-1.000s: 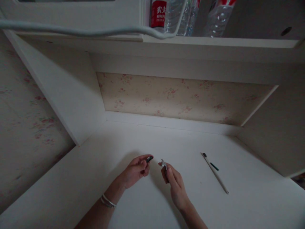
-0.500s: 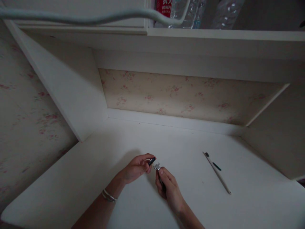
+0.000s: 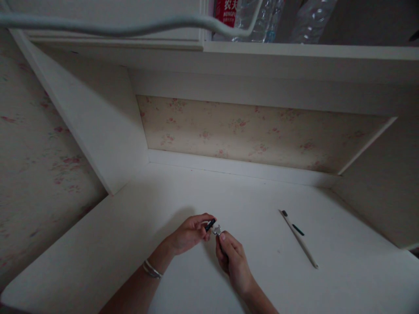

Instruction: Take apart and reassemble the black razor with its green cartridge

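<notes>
A small black piece was up above the middle of the surface, well in from its left edge. The left hand had its grip pinched on it, thumb against fingertips. Just beside it, a silver-coloured metal fitting faced it; whether the two touched could not be told. The right hand had its grip closed around the fitting's dark lower part, leaving the metal end exposed.

The main risk, it seemed, lay in that narrow pinch: a sideways push from the metal could have levered the black piece loose and dropped it onto the surface. A crooked meeting of the two might have scraped either one, and a slip of the right hand could have driven the metal into the left fingertips. The dim light would have made misalignment likelier.

Toward the right edge lay a slim off-white stick, with a dark strip beside it. Beyond the back edge, clear plastic bottles stood on a shelf.
</notes>
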`<action>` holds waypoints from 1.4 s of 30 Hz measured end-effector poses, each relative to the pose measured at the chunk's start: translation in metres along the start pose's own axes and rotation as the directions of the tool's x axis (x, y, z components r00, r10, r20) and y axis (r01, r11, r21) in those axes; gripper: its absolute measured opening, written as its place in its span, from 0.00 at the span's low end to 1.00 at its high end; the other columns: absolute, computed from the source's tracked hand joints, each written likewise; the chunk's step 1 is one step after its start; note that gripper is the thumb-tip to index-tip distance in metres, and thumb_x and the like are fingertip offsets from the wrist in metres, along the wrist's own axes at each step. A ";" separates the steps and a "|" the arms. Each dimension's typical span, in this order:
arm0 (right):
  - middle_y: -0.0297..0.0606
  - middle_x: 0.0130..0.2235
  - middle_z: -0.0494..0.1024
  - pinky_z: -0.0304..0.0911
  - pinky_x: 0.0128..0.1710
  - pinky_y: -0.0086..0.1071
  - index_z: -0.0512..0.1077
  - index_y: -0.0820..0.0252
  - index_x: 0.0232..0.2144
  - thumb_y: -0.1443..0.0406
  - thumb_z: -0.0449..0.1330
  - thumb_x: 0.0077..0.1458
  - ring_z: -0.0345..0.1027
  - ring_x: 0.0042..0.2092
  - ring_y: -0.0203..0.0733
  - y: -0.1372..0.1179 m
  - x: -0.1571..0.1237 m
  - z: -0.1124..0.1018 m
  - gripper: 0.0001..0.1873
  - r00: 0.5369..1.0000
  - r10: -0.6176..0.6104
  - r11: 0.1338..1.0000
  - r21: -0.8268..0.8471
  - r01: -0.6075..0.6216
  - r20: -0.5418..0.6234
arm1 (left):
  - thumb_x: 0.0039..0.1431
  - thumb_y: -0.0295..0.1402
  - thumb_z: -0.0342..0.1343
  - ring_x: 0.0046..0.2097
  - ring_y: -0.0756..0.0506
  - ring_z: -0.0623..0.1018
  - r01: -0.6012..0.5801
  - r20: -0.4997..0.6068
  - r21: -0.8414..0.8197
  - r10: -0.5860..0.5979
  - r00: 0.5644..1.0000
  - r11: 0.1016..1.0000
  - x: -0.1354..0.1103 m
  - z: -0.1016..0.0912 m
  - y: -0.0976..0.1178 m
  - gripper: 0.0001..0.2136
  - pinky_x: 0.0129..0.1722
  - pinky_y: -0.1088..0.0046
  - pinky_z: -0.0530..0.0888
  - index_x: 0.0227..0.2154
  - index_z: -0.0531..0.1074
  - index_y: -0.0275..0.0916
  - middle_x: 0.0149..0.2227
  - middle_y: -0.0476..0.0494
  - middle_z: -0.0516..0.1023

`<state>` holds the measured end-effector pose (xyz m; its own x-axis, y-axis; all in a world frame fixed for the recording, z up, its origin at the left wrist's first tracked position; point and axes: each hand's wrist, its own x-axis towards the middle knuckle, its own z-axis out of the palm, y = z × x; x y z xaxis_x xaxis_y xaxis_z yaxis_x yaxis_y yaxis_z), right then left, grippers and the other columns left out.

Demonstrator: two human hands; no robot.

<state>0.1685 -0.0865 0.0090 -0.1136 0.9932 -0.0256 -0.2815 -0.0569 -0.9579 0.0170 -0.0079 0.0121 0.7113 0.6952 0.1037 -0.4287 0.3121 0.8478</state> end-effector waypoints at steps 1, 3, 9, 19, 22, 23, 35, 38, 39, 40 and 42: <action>0.24 0.18 0.52 0.35 0.15 0.24 0.63 0.60 0.26 0.48 0.54 0.59 0.39 0.18 0.28 0.001 0.000 0.000 0.22 1.000 -0.007 1.000 -0.001 0.007 0.002 | 0.45 0.39 0.67 0.29 0.53 0.66 0.000 -0.003 -0.004 0.000 1.000 1.000 0.000 0.000 -0.001 0.22 0.32 0.75 0.59 0.43 0.74 0.36 0.33 0.46 0.68; 0.24 0.18 0.52 0.35 0.15 0.24 0.63 0.61 0.26 0.49 0.54 0.59 0.38 0.18 0.28 0.002 0.000 0.001 0.22 1.000 -0.026 1.000 -0.005 0.026 -0.001 | 0.45 0.39 0.67 0.30 0.53 0.66 0.001 -0.010 -0.005 -0.001 1.000 1.000 0.001 -0.001 -0.003 0.21 0.32 0.75 0.60 0.43 0.74 0.35 0.34 0.46 0.68; 0.24 0.18 0.52 0.36 0.15 0.24 0.62 0.60 0.24 0.48 0.53 0.59 0.39 0.18 0.28 -0.001 0.000 0.004 0.23 0.998 -0.054 0.998 -0.035 0.053 -0.024 | 0.45 0.38 0.67 0.30 0.53 0.67 0.022 -0.003 -0.040 -0.022 1.000 0.999 0.002 -0.002 -0.009 0.22 0.33 0.76 0.61 0.44 0.74 0.36 0.34 0.45 0.70; 0.25 0.19 0.52 0.36 0.16 0.25 0.62 0.60 0.24 0.47 0.53 0.58 0.40 0.19 0.29 0.000 0.001 0.003 0.23 0.998 -0.052 0.995 -0.090 0.050 -0.021 | 0.40 0.39 0.69 0.32 0.52 0.67 0.017 -0.060 -0.056 -0.020 0.998 0.998 0.002 0.000 -0.011 0.25 0.33 0.75 0.62 0.43 0.76 0.35 0.34 0.44 0.71; 0.24 0.19 0.52 0.36 0.16 0.25 0.62 0.60 0.24 0.47 0.53 0.58 0.39 0.19 0.29 0.000 0.001 0.002 0.23 0.999 -0.049 0.996 -0.075 0.049 -0.007 | 0.39 0.39 0.70 0.32 0.51 0.66 0.017 -0.069 -0.052 -0.021 0.997 0.999 0.002 0.001 -0.009 0.24 0.33 0.75 0.62 0.41 0.76 0.35 0.33 0.44 0.71; 0.24 0.19 0.52 0.36 0.16 0.25 0.61 0.60 0.24 0.47 0.53 0.58 0.39 0.19 0.29 -0.001 0.001 0.002 0.23 0.999 -0.050 0.996 -0.073 0.049 -0.004 | 0.39 0.39 0.70 0.32 0.51 0.66 0.019 -0.066 -0.048 -0.022 0.998 0.999 0.002 0.001 -0.009 0.24 0.33 0.75 0.62 0.41 0.76 0.35 0.33 0.44 0.71; 0.25 0.18 0.52 0.37 0.17 0.26 0.62 0.60 0.24 0.46 0.52 0.59 0.41 0.20 0.30 0.000 0.002 0.000 0.24 0.998 -0.069 0.984 -0.164 0.068 0.004 | 0.37 0.42 0.70 0.29 0.52 0.63 0.028 -0.038 0.040 -0.027 0.999 0.999 0.002 0.005 -0.005 0.23 0.30 0.76 0.59 0.35 0.75 0.32 0.27 0.47 0.67; 0.25 0.19 0.53 0.39 0.17 0.26 0.62 0.60 0.23 0.47 0.52 0.59 0.42 0.20 0.30 -0.004 0.001 0.000 0.24 0.996 -0.090 0.975 -0.205 0.088 0.001 | 0.37 0.43 0.70 0.29 0.52 0.63 0.025 -0.033 0.049 -0.023 0.999 0.999 0.003 0.004 -0.005 0.24 0.31 0.76 0.58 0.36 0.74 0.33 0.27 0.48 0.67; 0.26 0.19 0.53 0.39 0.18 0.26 0.62 0.60 0.23 0.47 0.52 0.59 0.43 0.20 0.31 -0.005 0.001 0.000 0.24 0.995 -0.098 0.971 -0.221 0.095 -0.003 | 0.37 0.43 0.70 0.29 0.52 0.63 0.023 -0.034 0.050 -0.021 0.999 0.998 0.003 0.004 -0.004 0.24 0.31 0.76 0.58 0.35 0.74 0.33 0.28 0.48 0.68; 0.26 0.19 0.53 0.40 0.18 0.26 0.62 0.60 0.23 0.47 0.52 0.59 0.44 0.21 0.31 -0.006 0.001 0.000 0.24 0.995 -0.104 0.967 -0.236 0.099 -0.008 | 0.37 0.43 0.70 0.29 0.52 0.63 0.023 -0.034 0.055 -0.021 0.999 0.998 0.003 0.004 -0.003 0.23 0.31 0.76 0.58 0.35 0.74 0.33 0.28 0.48 0.67; 0.27 0.20 0.54 0.40 0.18 0.26 0.63 0.60 0.23 0.47 0.52 0.59 0.44 0.21 0.31 -0.007 0.000 0.000 0.24 0.994 -0.110 0.960 -0.260 0.101 -0.018 | 0.37 0.43 0.70 0.29 0.52 0.63 0.027 -0.026 0.078 -0.025 0.999 0.997 0.003 0.005 0.000 0.22 0.30 0.76 0.57 0.34 0.74 0.33 0.27 0.48 0.67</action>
<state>0.1704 -0.0857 0.0157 -0.0646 0.9951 0.0745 -0.0340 0.0724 -0.9968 0.0216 -0.0093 0.0145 0.7070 0.7039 0.0685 -0.3641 0.2793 0.8885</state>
